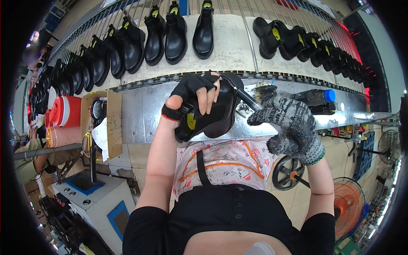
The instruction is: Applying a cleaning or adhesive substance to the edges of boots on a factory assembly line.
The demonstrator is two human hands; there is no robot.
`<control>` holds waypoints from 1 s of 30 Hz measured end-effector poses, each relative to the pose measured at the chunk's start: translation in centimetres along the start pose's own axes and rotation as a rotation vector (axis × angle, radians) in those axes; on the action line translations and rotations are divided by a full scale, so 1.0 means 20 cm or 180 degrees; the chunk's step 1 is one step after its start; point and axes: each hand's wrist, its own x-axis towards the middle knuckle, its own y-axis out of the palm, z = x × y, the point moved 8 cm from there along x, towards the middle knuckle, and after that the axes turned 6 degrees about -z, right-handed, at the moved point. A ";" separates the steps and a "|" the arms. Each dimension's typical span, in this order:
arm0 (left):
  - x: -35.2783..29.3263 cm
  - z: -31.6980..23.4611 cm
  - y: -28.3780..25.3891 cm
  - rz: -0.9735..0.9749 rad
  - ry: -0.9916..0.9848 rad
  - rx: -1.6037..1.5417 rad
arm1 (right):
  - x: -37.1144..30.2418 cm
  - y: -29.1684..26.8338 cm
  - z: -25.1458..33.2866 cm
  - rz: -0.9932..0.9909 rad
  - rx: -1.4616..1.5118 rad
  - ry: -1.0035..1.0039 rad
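My left hand (193, 95), in a black fingerless glove with red trim, is closed around a black ankle boot (223, 112). The boot is tilted on its side over the metal bench edge, its yellow insole showing at the opening. In a grey knitted glove, my right hand (293, 125) grips the rear end of a pen-shaped tool (248, 99), dark with a lighter band. Its front end meets the boot near the sole edge; the exact contact is hard to make out. Behind the right glove lies a dark-stained bristly or ragged piece (266, 91).
Beyond the metal bench (138, 117), a conveyor (229, 38) carries black boots in rows. Dark bottles, one with a blue cap (329, 95), stand right. At left are a cardboard box (112, 123) with scissors (87, 142) and a brush, and a red jug (66, 112).
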 end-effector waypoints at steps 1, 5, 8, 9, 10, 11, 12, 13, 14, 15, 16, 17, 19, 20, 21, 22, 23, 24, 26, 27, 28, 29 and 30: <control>-0.01 0.01 -0.03 -0.0025 -0.0004 0.0028 | 0.01 0.02 0.01 0.0001 -0.0069 -0.0095; -0.09 0.01 -0.16 -0.0014 0.0310 -0.0458 | 0.01 0.13 0.02 -0.0291 -0.0001 -0.0199; -0.16 0.02 -0.25 -0.0568 0.0359 -0.0793 | 0.01 0.28 -0.03 -0.0492 0.0582 -0.0190; -0.17 0.03 -0.27 -0.0560 0.0346 -0.0778 | 0.02 0.31 -0.03 -0.0509 0.0596 -0.0192; -0.18 0.02 -0.30 -0.0661 0.0458 -0.0875 | 0.02 0.34 -0.03 -0.0537 0.0524 -0.0222; -0.20 0.02 -0.33 -0.0761 0.0567 -0.0978 | 0.03 0.37 -0.03 -0.0564 0.0450 -0.0243; -0.24 0.03 -0.37 -0.1018 0.0433 -0.0975 | 0.03 0.40 -0.03 -0.0473 0.0505 -0.0225; -0.25 0.03 -0.39 -0.1020 0.0419 -0.0967 | 0.04 0.42 -0.03 -0.0479 0.0521 -0.0222; -0.26 0.03 -0.43 -0.1028 0.0484 -0.0958 | 0.04 0.43 -0.02 -0.0575 0.0569 -0.0276; -0.28 0.03 -0.45 -0.1035 0.0547 -0.0955 | 0.03 0.44 -0.02 -0.0671 0.0615 -0.0326; -0.28 0.03 -0.47 -0.1051 0.0621 -0.1052 | 0.05 0.47 -0.03 -0.0545 0.0712 -0.0343; -0.28 0.03 -0.48 -0.1055 0.0605 -0.1050 | 0.04 0.50 -0.04 -0.0547 0.0726 -0.0336; -0.30 0.04 -0.52 -0.1234 0.0659 -0.1196 | 0.02 0.55 -0.07 -0.0632 0.0712 -0.0338; -0.31 0.05 -0.53 -0.1175 0.0650 -0.1343 | 0.02 0.58 -0.10 -0.0263 0.0705 -0.0170; -0.31 0.05 -0.55 -0.1185 0.0634 -0.1353 | 0.01 0.59 -0.12 -0.0254 0.0716 -0.0155; -0.33 0.06 -0.57 -0.1276 0.0596 -0.1379 | 0.02 0.60 -0.12 -0.0237 0.0971 -0.0152; -0.34 0.07 -0.60 -0.1370 0.0557 -0.1405 | 0.03 0.61 -0.12 -0.0218 0.1228 -0.0147; -0.34 0.08 -0.63 -0.1373 0.0555 -0.1438 | 0.03 0.62 -0.14 0.0017 0.1296 -0.0056; -0.38 0.13 -0.71 -0.1505 0.0433 -0.1475 | 0.02 0.63 -0.16 -0.0055 0.1413 -0.0081; -0.40 0.14 -0.74 -0.1552 0.0388 -0.1469 | 0.00 0.64 -0.17 -0.0086 0.1538 -0.0067; -0.41 0.16 -0.76 -0.1579 0.0345 -0.1544 | -0.01 0.66 -0.18 -0.0066 0.1550 -0.0056; -0.42 0.17 -0.79 -0.1599 0.0337 -0.1553 | -0.03 0.68 -0.20 -0.0107 0.1639 0.0007; -0.44 0.19 -0.81 -0.1665 0.0278 -0.1574 | -0.04 0.70 -0.21 -0.0148 0.1724 0.0069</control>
